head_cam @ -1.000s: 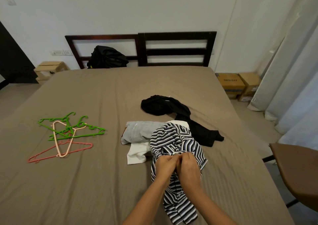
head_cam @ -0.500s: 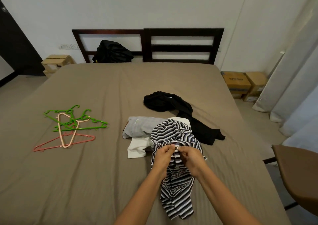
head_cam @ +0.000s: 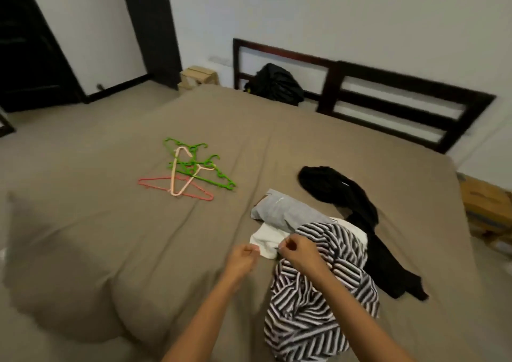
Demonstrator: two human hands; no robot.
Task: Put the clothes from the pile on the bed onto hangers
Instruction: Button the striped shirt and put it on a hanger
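Head view: your hands are parting; half a second ago both were bunched together on the striped shirt (head_cam: 318,306). Your left hand (head_cam: 242,260) is curling on nothing, swinging out toward the hangers (head_cam: 191,170) mid-bed. Your right hand (head_cam: 300,253) is hovering curled over the shirt by the near edge of the bed (head_cam: 110,251); through the blur, I cannot tell whether it is pinching cloth.

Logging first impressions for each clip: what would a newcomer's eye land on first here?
The black-and-white striped shirt crumpled at the near right of the bed, with the left hand and right hand curled near its top edge. Then the tangle of green, pink and red hangers, lying farther left.
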